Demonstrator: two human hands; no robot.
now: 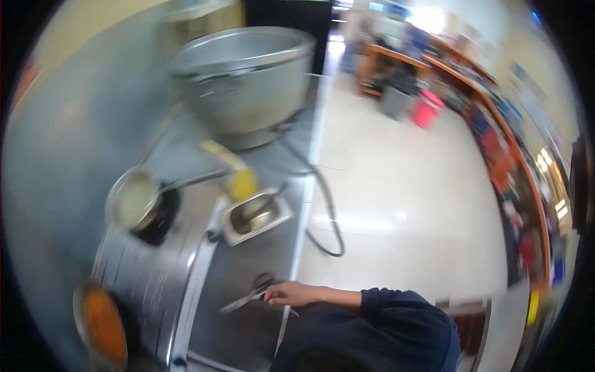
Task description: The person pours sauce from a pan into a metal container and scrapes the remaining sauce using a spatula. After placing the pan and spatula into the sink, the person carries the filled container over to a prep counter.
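Observation:
My right hand [286, 294] reaches in from a dark blue sleeve, over the edge of the dark worktop [232, 273]. Its fingers are curled at the handle end of a pair of scissors [248, 296]. One black handle loop shows above the fingers, and the metal blades point down to the left. Part of the handle is hidden by the hand. My left hand is out of sight. Beyond the scissors sits a small rectangular steel pan [257, 217] with a utensil in it, and a blurred yellow item [240, 181] lies beside it.
A large metal pot [248, 87] stands at the far end. On the left are a pan with pale contents [134, 199] and a pan of orange food [104, 325]. A dark hose [331, 211] hangs over the worktop's edge. Bins [427, 108] and shelves [511, 155] stand across the floor.

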